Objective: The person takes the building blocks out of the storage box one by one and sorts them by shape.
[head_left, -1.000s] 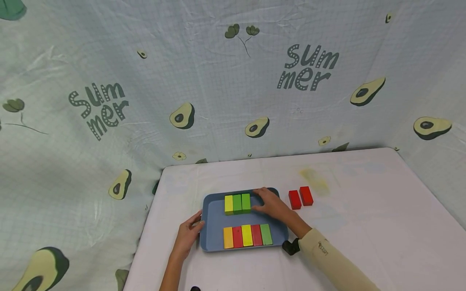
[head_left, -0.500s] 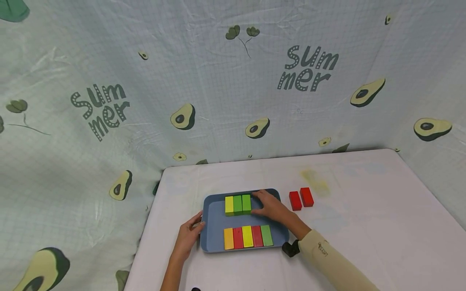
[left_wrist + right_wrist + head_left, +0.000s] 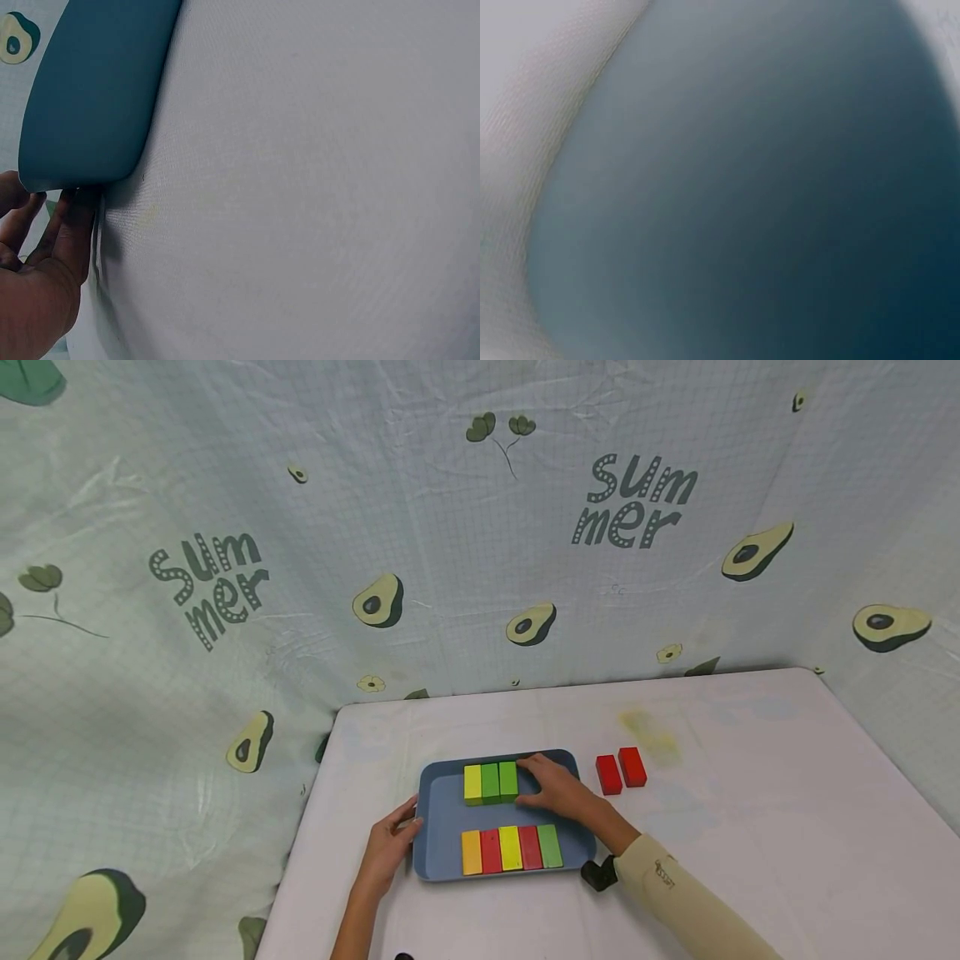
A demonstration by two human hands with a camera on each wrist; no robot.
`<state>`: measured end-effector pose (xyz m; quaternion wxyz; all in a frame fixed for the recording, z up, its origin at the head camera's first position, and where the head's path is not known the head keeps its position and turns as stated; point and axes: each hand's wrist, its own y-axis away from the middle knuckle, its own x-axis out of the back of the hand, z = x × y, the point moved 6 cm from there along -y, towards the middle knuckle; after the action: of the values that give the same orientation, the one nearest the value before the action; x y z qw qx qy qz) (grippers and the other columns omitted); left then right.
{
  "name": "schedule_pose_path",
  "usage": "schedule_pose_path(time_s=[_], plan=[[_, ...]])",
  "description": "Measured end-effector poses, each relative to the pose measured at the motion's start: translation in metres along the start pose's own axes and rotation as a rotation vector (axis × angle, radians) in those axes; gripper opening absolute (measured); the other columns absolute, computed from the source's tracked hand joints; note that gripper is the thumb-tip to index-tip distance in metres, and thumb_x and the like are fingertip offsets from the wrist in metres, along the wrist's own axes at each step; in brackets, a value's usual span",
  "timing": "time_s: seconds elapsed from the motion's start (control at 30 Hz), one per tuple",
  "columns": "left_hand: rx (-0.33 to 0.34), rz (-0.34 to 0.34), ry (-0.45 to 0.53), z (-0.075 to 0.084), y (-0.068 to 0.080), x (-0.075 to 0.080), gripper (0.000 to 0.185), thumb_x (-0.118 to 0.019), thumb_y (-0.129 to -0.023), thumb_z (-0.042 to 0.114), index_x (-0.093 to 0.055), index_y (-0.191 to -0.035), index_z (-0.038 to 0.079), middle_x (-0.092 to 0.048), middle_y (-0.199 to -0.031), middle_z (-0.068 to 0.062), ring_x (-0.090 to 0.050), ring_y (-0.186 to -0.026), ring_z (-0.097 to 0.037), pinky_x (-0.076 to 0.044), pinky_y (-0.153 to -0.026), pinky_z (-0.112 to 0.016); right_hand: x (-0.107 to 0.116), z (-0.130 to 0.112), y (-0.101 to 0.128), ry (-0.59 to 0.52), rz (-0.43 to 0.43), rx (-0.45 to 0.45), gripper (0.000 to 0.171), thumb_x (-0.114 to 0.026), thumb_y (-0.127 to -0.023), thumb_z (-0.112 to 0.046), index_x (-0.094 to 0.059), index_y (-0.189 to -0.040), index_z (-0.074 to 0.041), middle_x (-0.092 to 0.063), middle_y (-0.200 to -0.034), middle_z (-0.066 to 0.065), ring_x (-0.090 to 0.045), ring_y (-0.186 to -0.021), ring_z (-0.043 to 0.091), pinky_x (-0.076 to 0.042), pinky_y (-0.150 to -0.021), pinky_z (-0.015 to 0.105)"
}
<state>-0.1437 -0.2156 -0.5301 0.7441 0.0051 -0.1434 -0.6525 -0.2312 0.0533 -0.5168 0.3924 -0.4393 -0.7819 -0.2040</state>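
A blue-grey tray (image 3: 442, 852) lies on the table with two rows of coloured blocks. My left hand (image 3: 386, 847) holds its left edge, thumb at the rim; in the left wrist view the fingers (image 3: 73, 240) meet the tray's end wall. In the far row a yellow block (image 3: 472, 785) and two green blocks stand side by side. The right hand (image 3: 561, 789) hovers over the tray, thumb and fingers spread apart, fingertips right at the right edge of the end green block (image 3: 508, 782). The right wrist view shows the tray (image 3: 742, 187) blurred, without the hand.
Several blocks form the near row, from an orange block (image 3: 472, 852) to a green block (image 3: 550, 846). Two red blocks, one (image 3: 608, 775) beside the other (image 3: 632, 767), lie right of the tray. A black object (image 3: 599, 873) sits by the right sleeve.
My right hand has shifted slightly left and toward me, bringing its fingertips closer to the end green block. The left hand stays at the tray's edge.
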Motion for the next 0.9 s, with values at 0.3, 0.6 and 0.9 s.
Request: schedule_pose_path(time_s=[0.3,0.6,0.9], plan=[[-0.005,0.001,0.001,-0.0006,-0.0005,-0.0001,0.046,-0.060,-0.091,0.007,-0.050,-0.136,0.003,-0.052,-0.126,-0.021,-0.057,-0.106,-0.029,-0.049,-0.076,-0.029,0.0002,0.0006,-0.0007,-0.002,-0.016,-0.014,0.071,-0.076,-0.079,-0.034,-0.047,-0.135,-0.001,-0.052,-0.123,0.011,-0.053,-0.107,0.022,-0.045,-0.091,0.040],[0.007,0.013,-0.006,0.0016,-0.0010,-0.0002,0.045,-0.059,-0.091,0.006,-0.050,-0.136,0.003,-0.053,-0.125,-0.021,-0.057,-0.104,-0.027,-0.049,-0.075,-0.028,-0.0006,-0.0025,-0.0026,-0.001,-0.046,-0.001,0.070,-0.076,-0.080,-0.035,-0.047,-0.135,-0.003,-0.051,-0.124,0.011,-0.052,-0.105,0.021,-0.045,-0.090,0.040],[0.006,0.007,0.009,0.0017,0.0004,-0.0018,0.046,-0.059,-0.092,0.007,-0.049,-0.137,0.004,-0.052,-0.127,-0.021,-0.056,-0.107,-0.028,-0.048,-0.077,-0.029,-0.0024,-0.0015,-0.0041,0.024,-0.069,0.001,0.074,-0.075,-0.080,-0.037,-0.045,-0.138,-0.003,-0.052,-0.122,0.011,-0.052,-0.103,0.021,-0.046,-0.089,0.039]])
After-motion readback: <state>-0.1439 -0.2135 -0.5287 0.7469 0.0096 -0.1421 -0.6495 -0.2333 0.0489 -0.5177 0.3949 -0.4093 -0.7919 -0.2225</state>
